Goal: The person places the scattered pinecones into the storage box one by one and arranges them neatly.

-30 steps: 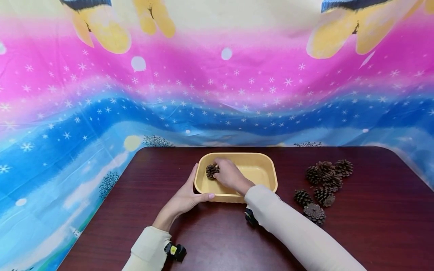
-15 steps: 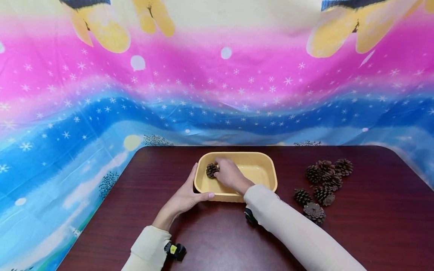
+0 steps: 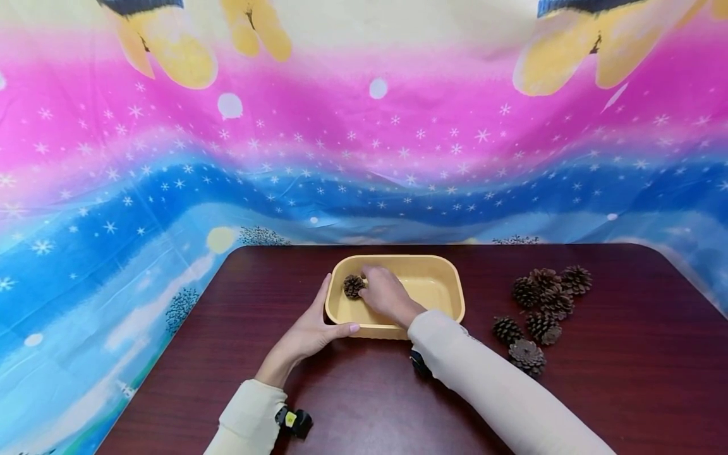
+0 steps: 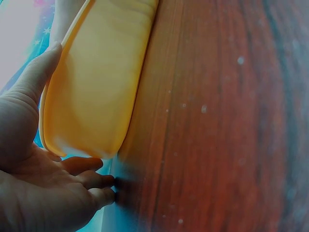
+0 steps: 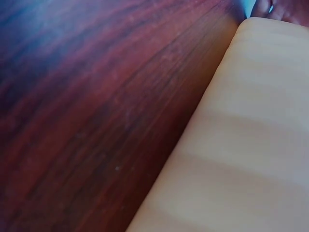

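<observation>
Head view: the right hand (image 3: 385, 294) covers part of the pine cone (image 3: 353, 285) in the yellow tray (image 3: 449, 287), so the fingertips and their contact with the cone are hidden. The tray's near wall is partly concealed by the right forearm. Left wrist view: the left hand (image 4: 34, 179) is cut off by the lower and left edges; the tray's (image 4: 96, 87) interior is out of sight. Right wrist view: blurred; only the tray's outer wall (image 5: 241, 154) and table (image 5: 87, 106) show, with the right hand itself outside the picture.
</observation>
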The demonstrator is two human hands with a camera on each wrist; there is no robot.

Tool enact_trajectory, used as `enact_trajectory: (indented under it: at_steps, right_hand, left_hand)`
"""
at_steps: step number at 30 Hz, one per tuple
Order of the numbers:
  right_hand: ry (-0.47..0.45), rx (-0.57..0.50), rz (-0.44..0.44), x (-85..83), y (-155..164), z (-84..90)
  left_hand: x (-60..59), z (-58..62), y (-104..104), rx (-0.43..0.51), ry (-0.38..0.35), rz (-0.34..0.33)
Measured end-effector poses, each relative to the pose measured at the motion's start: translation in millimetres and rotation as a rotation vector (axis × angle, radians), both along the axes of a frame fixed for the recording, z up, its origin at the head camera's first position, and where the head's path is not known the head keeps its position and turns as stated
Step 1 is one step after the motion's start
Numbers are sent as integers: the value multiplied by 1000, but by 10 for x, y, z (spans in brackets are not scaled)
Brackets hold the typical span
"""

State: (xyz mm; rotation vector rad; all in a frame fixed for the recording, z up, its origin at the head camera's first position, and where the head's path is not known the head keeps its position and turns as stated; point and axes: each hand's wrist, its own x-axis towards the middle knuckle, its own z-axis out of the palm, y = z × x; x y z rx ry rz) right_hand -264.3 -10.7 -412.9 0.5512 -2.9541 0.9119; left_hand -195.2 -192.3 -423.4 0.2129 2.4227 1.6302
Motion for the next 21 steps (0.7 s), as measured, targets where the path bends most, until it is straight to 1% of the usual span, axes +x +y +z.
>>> enact_trajectory:
  at_steps: [6, 13, 18, 21]
  right_hand:
    - [15, 7, 4, 5, 2, 1]
    - [19, 0, -4, -1, 4, -1]
    - [-2, -19, -13, 14, 21, 18]
    - [-20, -48, -17, 30, 47, 38]
  left_hand:
    - [-6, -15, -5, 2, 16, -10]
    - [-25, -17, -1, 1, 15, -11]
    - [-26, -28, -12, -4, 16, -13]
    - [-20, -32, -18, -13, 23, -17]
